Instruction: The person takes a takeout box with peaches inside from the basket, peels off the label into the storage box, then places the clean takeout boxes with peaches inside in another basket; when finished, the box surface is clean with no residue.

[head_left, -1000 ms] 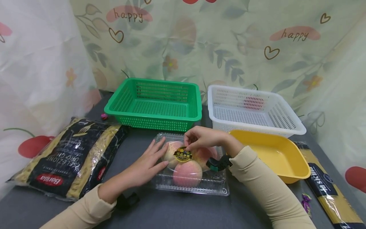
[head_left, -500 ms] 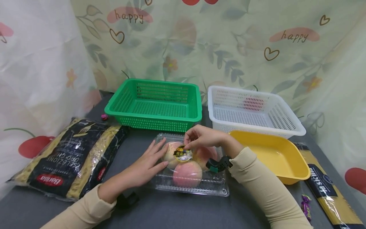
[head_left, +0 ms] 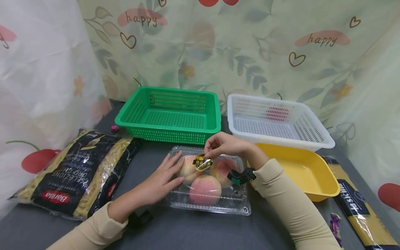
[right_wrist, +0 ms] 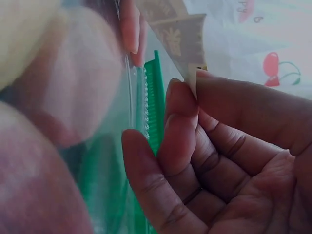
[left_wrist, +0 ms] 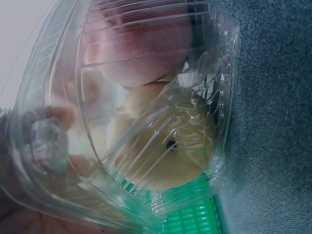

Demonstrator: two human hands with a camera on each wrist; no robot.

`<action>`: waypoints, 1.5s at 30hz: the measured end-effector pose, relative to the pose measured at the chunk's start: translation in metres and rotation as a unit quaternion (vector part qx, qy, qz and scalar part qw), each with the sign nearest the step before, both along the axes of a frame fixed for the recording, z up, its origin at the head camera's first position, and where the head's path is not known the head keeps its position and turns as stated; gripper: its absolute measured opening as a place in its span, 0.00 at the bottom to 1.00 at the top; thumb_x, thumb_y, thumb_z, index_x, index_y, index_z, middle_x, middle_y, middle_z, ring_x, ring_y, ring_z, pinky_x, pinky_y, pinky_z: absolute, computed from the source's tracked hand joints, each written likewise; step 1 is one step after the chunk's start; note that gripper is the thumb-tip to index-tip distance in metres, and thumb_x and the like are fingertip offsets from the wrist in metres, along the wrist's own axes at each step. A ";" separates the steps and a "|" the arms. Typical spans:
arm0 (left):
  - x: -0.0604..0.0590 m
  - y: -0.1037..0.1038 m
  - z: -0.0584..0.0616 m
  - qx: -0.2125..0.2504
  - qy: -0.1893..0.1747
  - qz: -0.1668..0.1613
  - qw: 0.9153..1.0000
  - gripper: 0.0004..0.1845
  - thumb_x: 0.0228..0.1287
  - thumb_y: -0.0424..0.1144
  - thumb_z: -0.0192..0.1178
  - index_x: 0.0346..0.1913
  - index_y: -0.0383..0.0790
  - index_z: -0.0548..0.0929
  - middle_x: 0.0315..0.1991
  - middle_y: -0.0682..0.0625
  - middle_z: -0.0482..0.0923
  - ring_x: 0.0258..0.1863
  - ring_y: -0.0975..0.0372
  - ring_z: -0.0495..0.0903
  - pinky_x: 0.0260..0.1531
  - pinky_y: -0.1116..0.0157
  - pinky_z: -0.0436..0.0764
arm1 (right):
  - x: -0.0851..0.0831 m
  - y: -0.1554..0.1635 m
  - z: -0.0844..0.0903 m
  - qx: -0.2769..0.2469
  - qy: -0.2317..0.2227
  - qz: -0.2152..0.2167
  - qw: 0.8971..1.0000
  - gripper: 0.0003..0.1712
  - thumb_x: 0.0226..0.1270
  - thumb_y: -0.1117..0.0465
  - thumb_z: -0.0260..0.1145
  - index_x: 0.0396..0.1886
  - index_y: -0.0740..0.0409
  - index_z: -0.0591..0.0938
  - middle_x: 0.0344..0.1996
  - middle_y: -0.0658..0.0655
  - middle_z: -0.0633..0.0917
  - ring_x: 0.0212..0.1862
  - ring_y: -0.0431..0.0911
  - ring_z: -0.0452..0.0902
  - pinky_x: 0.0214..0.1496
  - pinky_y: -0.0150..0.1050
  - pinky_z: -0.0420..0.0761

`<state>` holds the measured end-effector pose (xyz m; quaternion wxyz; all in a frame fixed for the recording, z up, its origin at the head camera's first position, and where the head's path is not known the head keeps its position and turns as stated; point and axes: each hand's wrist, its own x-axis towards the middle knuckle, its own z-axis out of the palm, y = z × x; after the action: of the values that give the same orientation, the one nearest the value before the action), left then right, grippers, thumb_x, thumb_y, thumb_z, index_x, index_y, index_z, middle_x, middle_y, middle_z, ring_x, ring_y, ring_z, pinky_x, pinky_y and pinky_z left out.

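Observation:
A clear plastic clamshell box [head_left: 215, 207] with several peaches [head_left: 205, 190] inside lies on the table. My right hand [head_left: 223, 145] pinches the edge of a black-and-gold round sticker [head_left: 202, 163] between thumb and index finger. In the right wrist view the sticker [right_wrist: 181, 36] stands up from the lid, its pale back showing. My left hand [head_left: 162, 182] rests on the box's left side with fingers spread and fairly straight. In the left wrist view the box wall covers much of that hand, and peaches [left_wrist: 161, 141] show through the plastic.
Behind the box stand a green basket [head_left: 168, 128] and a white basket [head_left: 281, 139]. A yellow tub [head_left: 300, 166] is at right, near a pasta pack [head_left: 356, 205] and a purple-wrapped candy [head_left: 335, 225]. At left lies a large Barilla pasta bag [head_left: 75, 173]; another small candy [head_left: 114, 128] sits behind it.
My right hand has risen slightly and shifted right, lifting the sticker, which has gone from flat on the lid to raised. The left hand stays in place on the box.

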<state>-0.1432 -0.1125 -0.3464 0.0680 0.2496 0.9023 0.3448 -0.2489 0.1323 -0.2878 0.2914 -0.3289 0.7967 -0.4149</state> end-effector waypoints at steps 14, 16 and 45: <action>0.000 -0.001 -0.001 0.011 -0.006 -0.003 1.000 0.32 0.72 0.47 0.46 0.73 0.38 0.51 0.76 0.48 0.36 0.73 0.44 0.29 0.64 0.35 0.45 | -0.005 0.038 0.012 0.006 -0.002 -0.045 0.999 0.07 0.63 0.63 0.64 0.32 0.65 0.79 0.24 0.50 0.82 0.29 0.43 0.75 0.38 0.38 0.79; 0.001 -0.001 -0.001 0.013 -0.009 -0.004 1.000 0.32 0.72 0.47 0.46 0.73 0.39 0.51 0.76 0.48 0.36 0.73 0.44 0.29 0.64 0.35 0.45 | -0.005 0.048 0.012 0.004 -0.007 -0.058 0.998 0.07 0.63 0.64 0.63 0.33 0.66 0.79 0.25 0.49 0.82 0.29 0.42 0.76 0.41 0.38 0.79; 0.000 -0.001 0.000 0.015 -0.010 -0.005 1.000 0.33 0.72 0.47 0.46 0.73 0.38 0.50 0.76 0.46 0.36 0.73 0.45 0.29 0.64 0.35 0.44 | -0.008 0.177 -0.008 0.046 -0.011 -0.207 0.977 0.20 0.66 0.57 0.62 0.44 0.74 0.77 0.30 0.49 0.85 0.34 0.41 0.81 0.43 0.36 0.81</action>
<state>-0.1434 -0.1139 -0.3465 0.0749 0.2518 0.8952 0.3601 -0.2565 0.3088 -0.2955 0.2231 -0.1387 0.8623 -0.4330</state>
